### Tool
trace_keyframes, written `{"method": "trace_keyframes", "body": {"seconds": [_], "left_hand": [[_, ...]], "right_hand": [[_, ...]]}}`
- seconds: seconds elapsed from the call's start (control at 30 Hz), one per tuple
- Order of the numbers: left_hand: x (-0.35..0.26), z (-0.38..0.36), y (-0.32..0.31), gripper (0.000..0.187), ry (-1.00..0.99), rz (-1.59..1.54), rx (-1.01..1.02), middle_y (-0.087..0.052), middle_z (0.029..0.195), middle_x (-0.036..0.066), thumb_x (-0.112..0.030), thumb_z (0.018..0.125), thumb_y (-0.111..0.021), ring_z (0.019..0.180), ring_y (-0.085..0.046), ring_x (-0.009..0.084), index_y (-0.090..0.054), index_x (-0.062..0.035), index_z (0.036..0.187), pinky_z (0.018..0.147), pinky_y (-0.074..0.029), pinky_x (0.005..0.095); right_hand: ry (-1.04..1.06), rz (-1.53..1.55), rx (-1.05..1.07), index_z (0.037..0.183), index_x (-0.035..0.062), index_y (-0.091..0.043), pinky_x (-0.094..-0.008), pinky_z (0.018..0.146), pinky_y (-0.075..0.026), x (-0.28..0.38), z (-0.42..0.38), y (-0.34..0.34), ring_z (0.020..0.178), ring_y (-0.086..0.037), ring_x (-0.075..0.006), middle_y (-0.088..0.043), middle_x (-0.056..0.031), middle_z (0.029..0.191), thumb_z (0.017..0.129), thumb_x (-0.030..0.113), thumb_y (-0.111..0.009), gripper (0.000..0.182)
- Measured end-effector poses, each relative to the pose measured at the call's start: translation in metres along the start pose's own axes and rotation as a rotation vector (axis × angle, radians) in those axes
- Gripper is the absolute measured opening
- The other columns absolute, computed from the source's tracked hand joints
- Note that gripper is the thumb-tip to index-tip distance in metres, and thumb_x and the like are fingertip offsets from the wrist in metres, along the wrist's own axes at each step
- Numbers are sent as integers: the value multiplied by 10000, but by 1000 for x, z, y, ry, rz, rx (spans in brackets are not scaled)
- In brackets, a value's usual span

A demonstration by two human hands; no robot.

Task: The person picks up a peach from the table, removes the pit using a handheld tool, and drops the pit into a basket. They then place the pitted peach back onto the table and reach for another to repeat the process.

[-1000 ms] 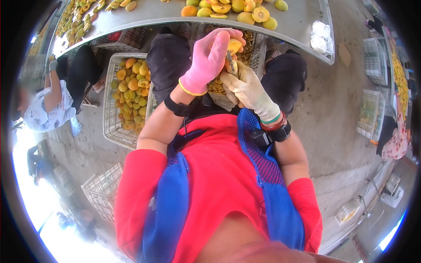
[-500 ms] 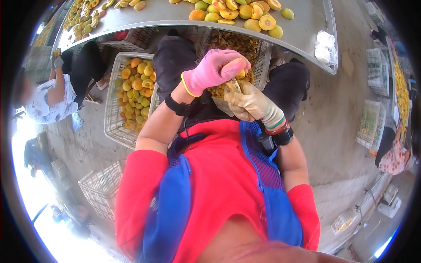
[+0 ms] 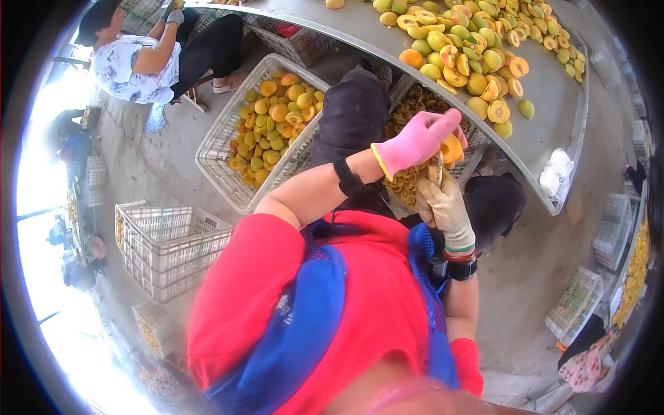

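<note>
My left hand [image 3: 423, 143], in a pink glove, is closed around a halved yellow fruit [image 3: 452, 149] that looks like a peach. Just below it, my right hand [image 3: 444, 205], in a cream glove, grips a thin knife-like tool [image 3: 439, 168]. The tool's tip is against or very near the fruit; the exact contact is hidden. Both hands are above a crate of brownish-orange fruit scraps [image 3: 409, 114] between my knees.
A metal table [image 3: 373, 31] ahead holds piled halved fruit [image 3: 477, 62] and a white plastic bag [image 3: 555, 173]. Left of my leg stands a crate of fruit [image 3: 273, 128], with another white crate [image 3: 173, 252] behind it. A co-worker [image 3: 142, 62] sits at the upper left.
The view has turned, so the table and crates appear shifted right and more of the left side shows. My hands have drawn slightly apart, and more of the fruit's orange inside is visible.
</note>
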State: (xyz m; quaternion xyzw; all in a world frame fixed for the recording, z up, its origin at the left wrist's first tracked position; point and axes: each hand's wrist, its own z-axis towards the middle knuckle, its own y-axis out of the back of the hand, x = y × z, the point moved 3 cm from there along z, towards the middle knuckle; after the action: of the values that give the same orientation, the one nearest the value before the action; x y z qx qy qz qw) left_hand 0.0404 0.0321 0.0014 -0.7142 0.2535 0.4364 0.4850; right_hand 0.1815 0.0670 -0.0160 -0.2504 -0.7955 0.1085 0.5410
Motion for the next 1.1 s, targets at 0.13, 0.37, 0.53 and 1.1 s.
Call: {"method": "trace_keyframes", "body": {"seconds": [0.13, 0.37, 0.53, 1.1], "left_hand": [[-14, 7, 15, 689, 40, -191, -125, -700, 821, 200, -563, 1035, -357, 632, -690, 269, -645, 59, 965, 567, -571, 355], [-81, -51, 131, 566, -428, 630, -812, -732, 876, 148, -520, 1033, -422, 741, -715, 265, -677, -16, 997, 641, -576, 338], [-110, -90, 216, 432, 49, 1809, -1061, -701, 1075, 151, -481, 957, -543, 1017, -656, 349, -694, -88, 1053, 889, -503, 457], [-22, 187, 155, 435, 273, 1685, -406, -702, 1183, 146, -330, 772, -709, 1087, -674, 345, -726, -94, 1138, 915, -504, 512]], "right_hand": [[56, -102, -16, 928, 80, -451, -242, 348, -297, 11, 4, -9, 385, -381, -89, -436, 2, 578, 967, 216, -619, 219], [502, -639, -380, 1186, -27, -524, -283, 502, -448, -9, 6, 14, 556, -565, -149, -548, -60, 655, 940, 74, -597, 275], [442, -1115, -439, 897, -30, -606, -430, 496, -511, -40, 21, 61, 580, -637, -337, -595, -172, 733, 861, 64, -633, 104], [498, -1179, -483, 811, 10, -606, -393, 487, -464, -29, 10, 52, 623, -596, -300, -521, -143, 799, 795, -30, -627, 48]]}}
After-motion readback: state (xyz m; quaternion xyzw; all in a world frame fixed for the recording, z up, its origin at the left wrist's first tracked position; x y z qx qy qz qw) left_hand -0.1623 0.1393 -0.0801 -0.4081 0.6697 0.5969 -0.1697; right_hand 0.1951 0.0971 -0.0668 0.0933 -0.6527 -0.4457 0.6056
